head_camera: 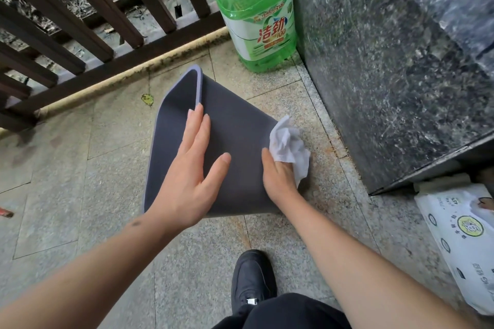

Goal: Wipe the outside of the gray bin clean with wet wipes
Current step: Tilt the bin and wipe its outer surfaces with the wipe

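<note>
Black lace-up shoe (252, 279) and dark trouser leg sit at the bottom edge; person stands over the work, both bare forearms reaching forward and down.

Gray smooth plastic bin (235, 141) lies on its side on the speckled granite tile floor (80, 181), open mouth turned left toward the dark brown slatted railing (80, 35), base toward the right. Tapered rectangular shape, rounded corners, lighter gray rim band. Tipped over likely to bring a broad side wall up within reach.

Left hand (192, 171) is flat on the upper wall, fingers spread and straight, gripping nothing; reads as a brace so the light bin doesn't slide or roll under wiping pressure.

Right hand (280, 176) is closed around a crumpled white wet wipe (288, 144), held at the bin's base-end edge. Wipe is bunched, not folded flat, so contact area is small. Whether it touches the plastic right now: cannot tell.

Green translucent detergent jug with cut-open top (259, 21) stands in the corner against the dark polished stone wall (387, 61), just beyond the bin. White soft printed pack (465, 238) lies on the floor at right, probably the wipes supply.
</note>
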